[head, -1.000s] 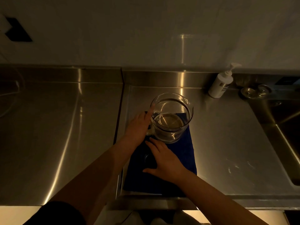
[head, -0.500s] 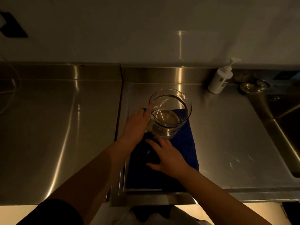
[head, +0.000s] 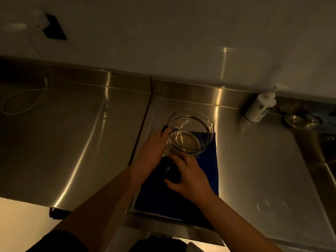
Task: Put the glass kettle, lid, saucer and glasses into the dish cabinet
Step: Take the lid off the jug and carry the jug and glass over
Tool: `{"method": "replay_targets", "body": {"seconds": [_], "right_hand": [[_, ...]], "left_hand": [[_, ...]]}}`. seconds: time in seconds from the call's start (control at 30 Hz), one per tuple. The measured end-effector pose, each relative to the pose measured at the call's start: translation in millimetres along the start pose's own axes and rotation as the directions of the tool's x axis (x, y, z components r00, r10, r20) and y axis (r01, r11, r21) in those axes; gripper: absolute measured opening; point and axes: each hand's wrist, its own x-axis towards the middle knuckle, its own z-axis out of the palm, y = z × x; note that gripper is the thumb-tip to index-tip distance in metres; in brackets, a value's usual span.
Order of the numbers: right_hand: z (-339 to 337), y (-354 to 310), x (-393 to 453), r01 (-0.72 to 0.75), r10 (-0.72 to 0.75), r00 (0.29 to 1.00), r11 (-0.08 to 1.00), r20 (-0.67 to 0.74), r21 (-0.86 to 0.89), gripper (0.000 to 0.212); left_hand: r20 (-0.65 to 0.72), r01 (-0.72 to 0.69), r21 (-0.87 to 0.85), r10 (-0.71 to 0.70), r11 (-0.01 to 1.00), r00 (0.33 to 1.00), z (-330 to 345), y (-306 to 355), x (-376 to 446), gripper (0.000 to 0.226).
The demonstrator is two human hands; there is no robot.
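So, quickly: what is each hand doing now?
Left hand: grips the glass kettle at its side.
Right hand: curled round a small dark glass.

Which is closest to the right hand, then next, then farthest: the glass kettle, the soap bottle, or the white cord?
1. Glass kettle: just beyond the right hand, on the blue cloth.
2. Soap bottle: back right, by the wall.
3. White cord: far left counter.

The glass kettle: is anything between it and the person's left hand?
Nothing visible. The left hand already lies against the left side of the glass kettle, on the blue cloth. The right hand is nearer the camera, at a small dark object.
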Motion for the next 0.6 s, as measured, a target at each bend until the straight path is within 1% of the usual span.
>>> {"method": "replay_targets", "body": {"seconds": [0.2, 0.4, 0.43, 0.53, 0.6], "right_hand": [[-0.9, 1.3, -3.0, 0.035, -0.035, 0.999, 0.999, 0.02, 0.003, 0.081], [-3.0, 2.1, -8.2, 0.045, -0.045, 0.999, 0.999, 0.014, -0.002, 0.08], [-3.5, 2.2, -8.5, 0.046, -0.046, 0.999, 0.999, 0.015, 0.0, 0.08], [-3.9, 3.0, -9.9, 0.046, -0.046, 0.999, 0.999, 0.011, -0.004, 0.08], [-3.9, 4.4, -10.8, 0.044, -0.043, 0.999, 0.999, 0.014, -0.015, 0.08]], "left_hand": [[-0.003, 0.027, 0.084, -0.027, 0.996, 1.0, -0.7, 5.5, -7.8, 0.069], [-0.025, -0.013, 0.271, 0.021, 0.963, 0.999, -2.5, 14.2, -13.8, 0.069], [-0.026, -0.042, 0.285, 0.052, 0.958, 0.998, -3.5, 14.8, -15.6, 0.071], [-0.058, -0.193, 0.276, 0.216, 0.942, 0.975, -5.3, 14.0, -19.6, 0.083], [-0.079, -0.237, 0.298, 0.271, 0.925, 0.959, -5.5, 14.8, -19.9, 0.087]]}}
